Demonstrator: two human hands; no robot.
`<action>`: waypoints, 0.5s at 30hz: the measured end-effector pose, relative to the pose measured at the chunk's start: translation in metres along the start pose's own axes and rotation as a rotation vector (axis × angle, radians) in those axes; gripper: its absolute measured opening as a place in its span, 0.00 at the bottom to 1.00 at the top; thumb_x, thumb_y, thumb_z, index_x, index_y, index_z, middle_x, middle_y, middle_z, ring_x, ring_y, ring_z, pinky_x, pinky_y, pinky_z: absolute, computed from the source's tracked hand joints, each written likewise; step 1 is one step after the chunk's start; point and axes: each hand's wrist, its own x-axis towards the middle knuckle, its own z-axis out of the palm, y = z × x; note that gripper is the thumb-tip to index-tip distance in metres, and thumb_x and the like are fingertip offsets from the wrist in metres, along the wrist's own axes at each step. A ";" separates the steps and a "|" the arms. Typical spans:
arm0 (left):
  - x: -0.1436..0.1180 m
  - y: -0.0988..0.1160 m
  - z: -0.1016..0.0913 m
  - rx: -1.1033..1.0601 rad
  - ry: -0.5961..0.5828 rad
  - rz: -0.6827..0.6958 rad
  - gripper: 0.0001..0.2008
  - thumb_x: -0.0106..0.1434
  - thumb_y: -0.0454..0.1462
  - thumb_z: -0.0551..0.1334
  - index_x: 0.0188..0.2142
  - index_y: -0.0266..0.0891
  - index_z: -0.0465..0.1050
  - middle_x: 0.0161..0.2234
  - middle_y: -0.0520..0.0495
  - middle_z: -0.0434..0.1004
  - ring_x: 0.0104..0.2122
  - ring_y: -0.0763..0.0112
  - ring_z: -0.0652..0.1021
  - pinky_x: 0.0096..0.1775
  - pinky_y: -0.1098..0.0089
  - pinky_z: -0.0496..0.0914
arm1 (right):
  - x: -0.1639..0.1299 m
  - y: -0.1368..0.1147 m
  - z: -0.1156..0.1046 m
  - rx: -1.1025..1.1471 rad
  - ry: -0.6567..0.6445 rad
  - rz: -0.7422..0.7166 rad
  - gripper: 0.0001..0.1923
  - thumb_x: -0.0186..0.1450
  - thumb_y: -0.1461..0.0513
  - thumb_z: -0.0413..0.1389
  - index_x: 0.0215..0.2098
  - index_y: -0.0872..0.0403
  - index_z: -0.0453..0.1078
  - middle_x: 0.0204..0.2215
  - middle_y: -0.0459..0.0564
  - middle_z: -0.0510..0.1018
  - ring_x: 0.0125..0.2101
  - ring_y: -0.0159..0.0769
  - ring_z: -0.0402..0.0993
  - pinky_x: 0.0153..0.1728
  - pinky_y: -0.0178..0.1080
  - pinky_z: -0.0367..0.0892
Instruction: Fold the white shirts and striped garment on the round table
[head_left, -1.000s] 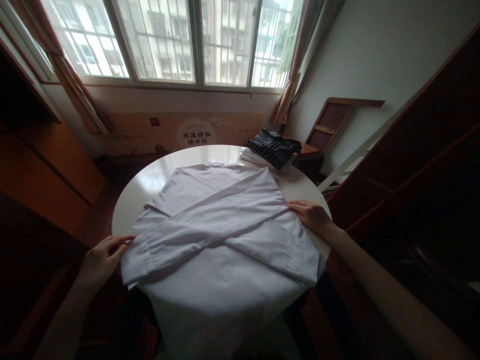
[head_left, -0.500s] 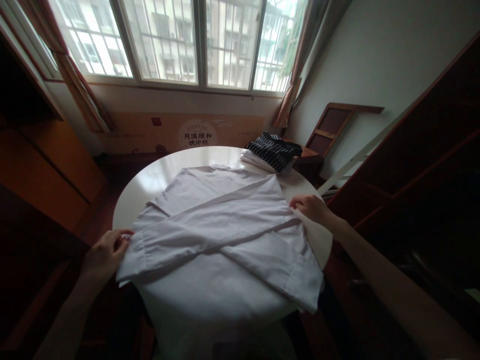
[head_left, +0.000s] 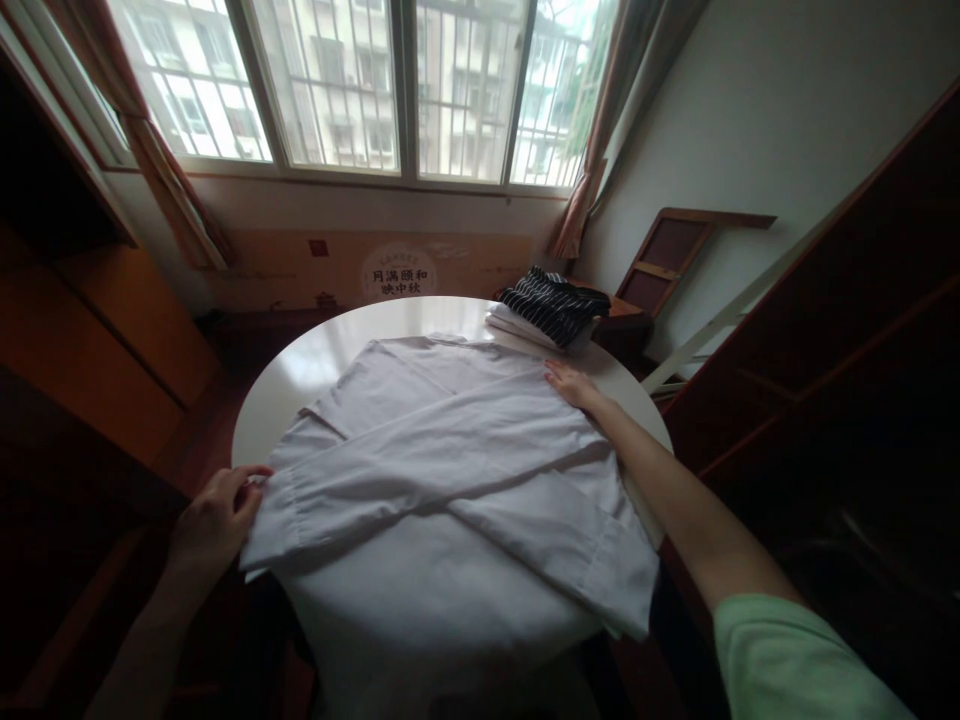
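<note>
A white long-sleeved shirt (head_left: 450, 440) lies spread over a round white table, its sleeves folded across the body so that they cross. The lower part of the shirt hangs over the near edge. At the left, my left hand (head_left: 217, 510) is closed at the cuff end of the upper sleeve, thumb and fingertips pinching the cloth. My right hand (head_left: 571, 385) rests on the shirt's right shoulder, with its fingers stretched out over the fold. The collar faces the window.
On the far right of the round table (head_left: 300, 365), a black striped garment (head_left: 555, 305) lies on folded white cloth (head_left: 517, 328). A wooden chair (head_left: 664, 260) stands behind it. Dark wooden furniture (head_left: 810, 360) rises at the right, and an orange-brown cabinet (head_left: 112, 330) stands left.
My right hand has moved from the shirt's right side edge up and inward to the shoulder, and its fingers have straightened. My left hand stays at the cuff.
</note>
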 end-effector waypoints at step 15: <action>0.001 -0.005 0.003 -0.048 -0.008 -0.035 0.15 0.59 0.39 0.48 0.39 0.38 0.70 0.35 0.45 0.69 0.34 0.66 0.73 0.35 0.69 0.64 | -0.032 -0.013 -0.041 0.555 0.265 0.092 0.08 0.56 0.60 0.51 0.26 0.55 0.68 0.25 0.48 0.74 0.26 0.32 0.68 0.30 0.34 0.65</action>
